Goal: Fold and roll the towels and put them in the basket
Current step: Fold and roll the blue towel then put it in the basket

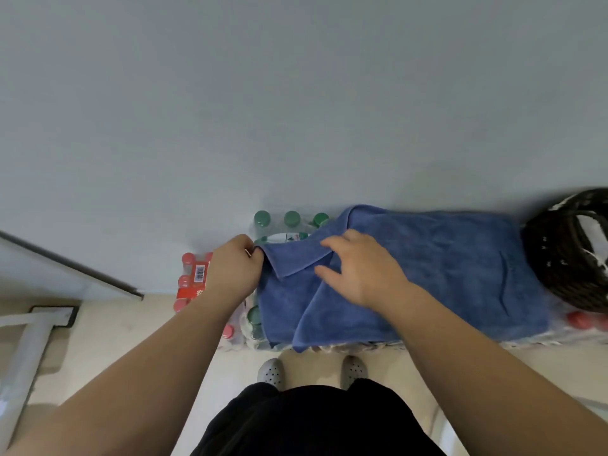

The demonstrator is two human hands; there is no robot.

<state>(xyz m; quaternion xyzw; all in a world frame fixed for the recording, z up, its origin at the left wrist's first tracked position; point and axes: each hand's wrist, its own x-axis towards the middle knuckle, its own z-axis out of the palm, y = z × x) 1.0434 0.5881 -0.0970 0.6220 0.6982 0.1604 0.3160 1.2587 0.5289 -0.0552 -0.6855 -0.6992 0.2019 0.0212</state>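
Storage-like corner of plain indoor room; home or office, cannot tell. Shrink-wrapped packs of green-capped bottles (291, 222) and red-capped bottles (192, 278) stand on beige floor (131, 327) against bare pale wall (296, 93). Blue towel (444, 274) spread over packs, dark wicker basket (559, 255) on top at right end. White metal frame (29, 340) at left. Person in perforated clogs (271, 373).

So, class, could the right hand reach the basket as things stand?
Probably yes: the right hand rests on the towel, holding nothing, and only flat towel lies between it and the basket.
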